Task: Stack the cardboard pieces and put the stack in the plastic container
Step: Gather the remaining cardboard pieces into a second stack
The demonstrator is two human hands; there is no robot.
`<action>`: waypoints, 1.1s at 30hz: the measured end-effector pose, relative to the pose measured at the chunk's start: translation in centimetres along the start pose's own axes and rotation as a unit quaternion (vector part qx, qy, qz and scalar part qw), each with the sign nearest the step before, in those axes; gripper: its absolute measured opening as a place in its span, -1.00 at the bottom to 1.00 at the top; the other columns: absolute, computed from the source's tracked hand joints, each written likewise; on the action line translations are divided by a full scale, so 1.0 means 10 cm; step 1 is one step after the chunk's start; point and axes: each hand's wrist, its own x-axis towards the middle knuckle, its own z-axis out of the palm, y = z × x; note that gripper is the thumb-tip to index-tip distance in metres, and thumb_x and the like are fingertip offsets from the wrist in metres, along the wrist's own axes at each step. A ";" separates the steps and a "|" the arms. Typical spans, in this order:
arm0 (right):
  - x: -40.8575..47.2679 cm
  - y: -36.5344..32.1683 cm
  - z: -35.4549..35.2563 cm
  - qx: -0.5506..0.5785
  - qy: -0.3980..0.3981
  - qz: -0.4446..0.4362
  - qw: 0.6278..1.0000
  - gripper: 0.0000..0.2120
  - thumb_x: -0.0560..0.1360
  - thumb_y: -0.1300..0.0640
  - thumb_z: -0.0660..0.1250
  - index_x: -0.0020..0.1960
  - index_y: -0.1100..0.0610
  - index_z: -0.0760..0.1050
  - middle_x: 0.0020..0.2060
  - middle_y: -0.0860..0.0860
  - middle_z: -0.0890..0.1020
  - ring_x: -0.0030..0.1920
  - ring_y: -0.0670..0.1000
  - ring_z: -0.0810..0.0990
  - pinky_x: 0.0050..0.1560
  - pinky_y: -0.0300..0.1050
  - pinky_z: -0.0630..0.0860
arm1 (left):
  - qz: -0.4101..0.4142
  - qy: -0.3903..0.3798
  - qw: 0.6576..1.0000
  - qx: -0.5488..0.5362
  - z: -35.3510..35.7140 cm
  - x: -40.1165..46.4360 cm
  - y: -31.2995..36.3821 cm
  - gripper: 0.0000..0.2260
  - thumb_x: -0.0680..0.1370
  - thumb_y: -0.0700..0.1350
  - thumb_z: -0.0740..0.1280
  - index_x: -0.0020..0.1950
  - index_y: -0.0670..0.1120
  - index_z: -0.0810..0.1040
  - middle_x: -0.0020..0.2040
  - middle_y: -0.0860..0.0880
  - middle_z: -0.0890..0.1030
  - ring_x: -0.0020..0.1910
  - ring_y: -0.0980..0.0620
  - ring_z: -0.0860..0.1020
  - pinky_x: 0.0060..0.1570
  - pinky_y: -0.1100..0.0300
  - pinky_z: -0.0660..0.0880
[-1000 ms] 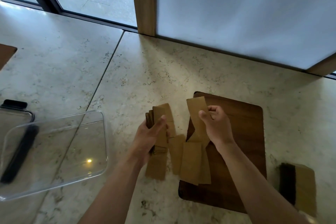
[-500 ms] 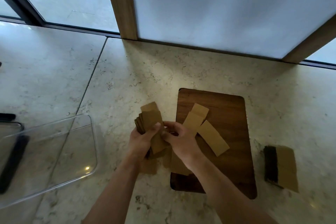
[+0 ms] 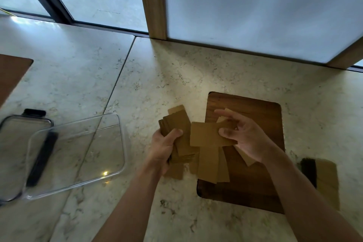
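While you gather: your left hand point(image 3: 167, 147) is closed around a stack of cardboard pieces point(image 3: 177, 129) at centre frame, thumb pressed across the top sheet.
Right hand: your right hand point(image 3: 245, 137) pinches a single cardboard piece point(image 3: 208, 133) between thumb and fingers, held crosswise just beside the stack.
Loose pieces: several more loose pieces point(image 3: 210, 163) lie fanned below your hands, overlapping the left edge of the wooden board point(image 3: 255, 182).
Container: the plastic container point(image 3: 76, 155) sits open and with nothing in it at left of frame, well apart from the stack; its lid point(image 3: 17, 143) lies partly under it at the far left.
Step, as judged: you are adding pieces one at a time; most of the stacking looks done, none of the placing.
Risk, skew: the held piece sits at right angles to the stack, so laying it on unturned would leave a ragged pile.
Risk, slip: the stack is already fanned at the top, and a loosened thumb could let sheets slide out.
Risk, leftovers: pieces tucked under your wrists may be missed.
Other: a brush-like block point(image 3: 318, 175) lies at lower right, its nature unclear.
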 end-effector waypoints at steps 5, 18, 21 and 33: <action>-0.03 -0.16 -0.03 -0.187 0.009 -0.015 0.982 -0.42 0.37 0.18 0.58 0.33 -0.15 0.54 0.04 0.01 0.62 0.00 -0.06 0.70 0.04 -0.13 0.64 | 0.010 -0.019 0.999 0.036 -0.01 0.01 -0.02 -0.54 0.43 -0.20 0.60 0.28 -0.07 0.58 0.12 -0.19 0.73 0.01 -0.21 0.75 -0.15 -0.17 0.71; 0.13 -0.01 0.28 -0.128 0.059 -0.086 0.986 -0.52 0.49 0.26 0.46 0.35 -0.08 0.54 0.28 -0.06 0.58 0.27 -0.04 0.57 0.30 0.01 0.56 | -0.056 -0.113 0.992 0.020 0.03 -0.06 0.08 -0.74 0.63 -0.11 0.38 0.31 -0.08 0.57 -0.03 -0.17 0.78 -0.12 -0.20 0.76 -0.24 -0.09 0.71; 0.11 0.00 0.36 -0.220 0.022 -0.057 0.974 -0.54 0.58 0.28 0.36 0.37 -0.14 0.52 0.26 -0.19 0.55 0.22 -0.13 0.57 0.28 -0.02 0.57 | -0.095 -0.152 0.984 0.002 0.02 -0.06 0.05 -0.75 0.64 -0.05 0.30 0.29 -0.08 0.57 0.01 -0.19 0.78 -0.10 -0.20 0.75 -0.08 -0.16 0.66; 0.20 0.62 1.20 -0.091 0.209 -0.092 0.969 -0.56 0.57 -0.29 0.20 0.37 -0.14 0.42 0.13 -0.10 0.64 0.09 -0.15 0.65 0.09 -0.09 0.64 | -0.030 -0.098 0.953 -0.286 0.10 0.20 -0.20 -0.49 0.49 0.05 0.49 0.44 0.20 0.54 0.18 -0.20 0.71 0.01 -0.17 0.72 -0.08 -0.11 0.70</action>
